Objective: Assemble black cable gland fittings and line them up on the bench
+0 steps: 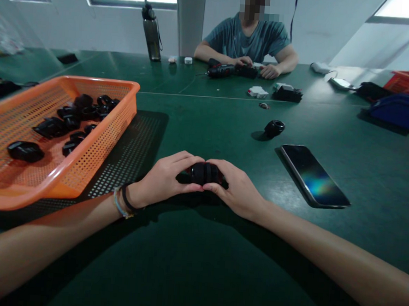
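Observation:
A black round plastic fitting with a ridged band lies between my two hands, low over the green table. My left hand grips its left end, thumb below and fingers above. On the other end, my right hand is closed in the same way, and the fingertips of both hands nearly meet in the middle. The ends of the fitting are partly hidden by my fingers. Beyond my right hand, a similar black fitting rests alone on the table.
An orange basket with several black fittings stands on the left. A smartphone lies to the right. Across the table, a person sits near a power drill. A bottle and blue bin stand farther off.

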A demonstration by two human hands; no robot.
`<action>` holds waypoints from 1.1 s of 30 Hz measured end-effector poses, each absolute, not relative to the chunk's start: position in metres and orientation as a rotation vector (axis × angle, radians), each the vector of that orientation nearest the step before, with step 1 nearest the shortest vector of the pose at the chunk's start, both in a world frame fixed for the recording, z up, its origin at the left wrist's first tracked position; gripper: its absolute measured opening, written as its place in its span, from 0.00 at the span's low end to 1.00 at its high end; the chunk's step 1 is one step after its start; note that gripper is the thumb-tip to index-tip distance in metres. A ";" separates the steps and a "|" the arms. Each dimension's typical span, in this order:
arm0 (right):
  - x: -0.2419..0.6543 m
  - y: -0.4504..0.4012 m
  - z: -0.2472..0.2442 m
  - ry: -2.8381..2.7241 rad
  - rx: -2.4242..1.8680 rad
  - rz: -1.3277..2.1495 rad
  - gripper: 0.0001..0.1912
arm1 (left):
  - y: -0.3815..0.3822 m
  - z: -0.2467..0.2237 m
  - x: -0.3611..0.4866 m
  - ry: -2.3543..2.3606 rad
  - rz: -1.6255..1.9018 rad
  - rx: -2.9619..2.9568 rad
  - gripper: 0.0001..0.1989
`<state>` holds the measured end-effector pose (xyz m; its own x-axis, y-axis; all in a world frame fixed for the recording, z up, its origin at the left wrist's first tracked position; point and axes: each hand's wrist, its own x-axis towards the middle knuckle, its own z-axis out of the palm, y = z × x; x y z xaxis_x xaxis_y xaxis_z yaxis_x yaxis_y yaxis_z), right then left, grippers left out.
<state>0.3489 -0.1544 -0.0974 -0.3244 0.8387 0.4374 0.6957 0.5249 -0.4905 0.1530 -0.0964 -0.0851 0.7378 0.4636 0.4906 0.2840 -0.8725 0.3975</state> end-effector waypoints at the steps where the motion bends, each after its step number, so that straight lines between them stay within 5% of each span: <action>1: 0.349 -0.154 -0.098 -2.093 -1.226 0.254 0.22 | -0.096 -0.084 0.154 0.601 0.839 2.585 0.24; 11: 0.355 -0.153 -0.094 -2.172 -1.108 0.080 0.25 | -0.093 -0.084 0.155 0.638 0.654 2.180 0.20; 33: 0.351 -0.157 -0.092 -2.148 -1.090 0.056 0.22 | -0.100 -0.084 0.154 0.656 0.748 2.572 0.20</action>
